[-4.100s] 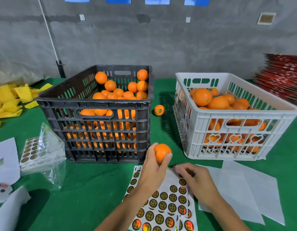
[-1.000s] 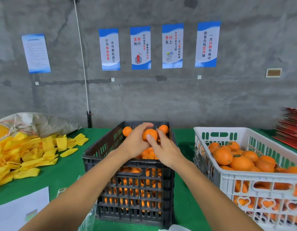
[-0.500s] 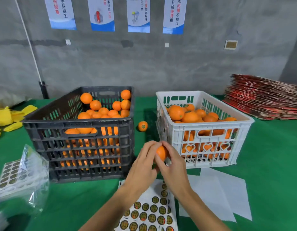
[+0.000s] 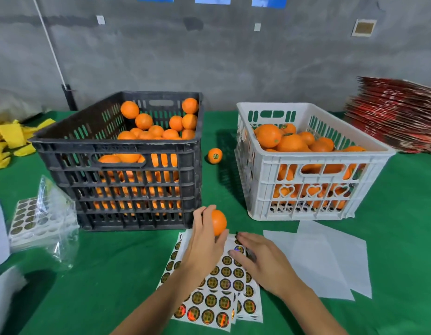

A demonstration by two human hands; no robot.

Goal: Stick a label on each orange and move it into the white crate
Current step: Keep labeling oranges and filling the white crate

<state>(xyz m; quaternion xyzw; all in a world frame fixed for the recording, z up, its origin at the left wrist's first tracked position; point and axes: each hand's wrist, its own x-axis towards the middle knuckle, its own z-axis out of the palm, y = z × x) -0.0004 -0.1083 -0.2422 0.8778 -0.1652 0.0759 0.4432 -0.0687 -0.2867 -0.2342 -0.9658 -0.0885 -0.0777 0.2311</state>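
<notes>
orange point(image 4: 218, 222) in left hand point(image 4: 204, 245), black crate point(image 4: 127, 170) just behind, sticker sheets point(image 4: 216, 286) below

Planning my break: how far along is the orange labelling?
Done: labelled oranges fill much of the white crate. In hand: the left hand holds an orange while the right hand reaches onto the sticker sheet. Left: many oranges in the black crate.
</notes>
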